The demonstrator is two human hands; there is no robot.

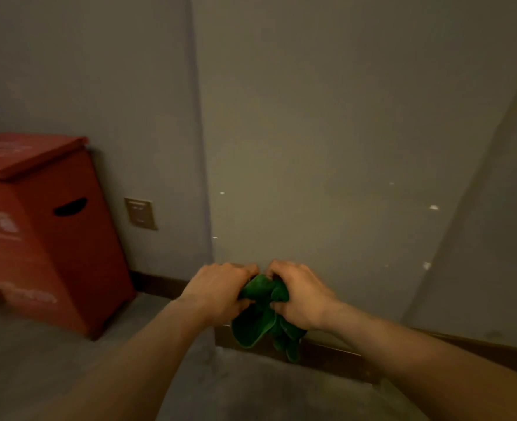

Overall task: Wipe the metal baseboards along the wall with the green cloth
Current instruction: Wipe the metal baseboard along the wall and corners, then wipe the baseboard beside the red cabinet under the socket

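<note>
A crumpled green cloth (261,317) hangs between both hands, held in the air in front of a grey wall corner. My left hand (221,290) grips its upper left part and my right hand (302,294) grips its upper right part. The cloth's lower folds dangle in front of the dark metal baseboard (336,357), which runs along the foot of the wall to the right. Another stretch of baseboard (160,285) runs left behind the corner toward the red box. Whether the cloth touches the baseboard I cannot tell.
A tall red box (48,226) with a slot handle stands on the floor at the left, against the wall. A beige wall socket plate (140,213) sits low on the wall beside it. Grey floor (266,390) lies below my arms.
</note>
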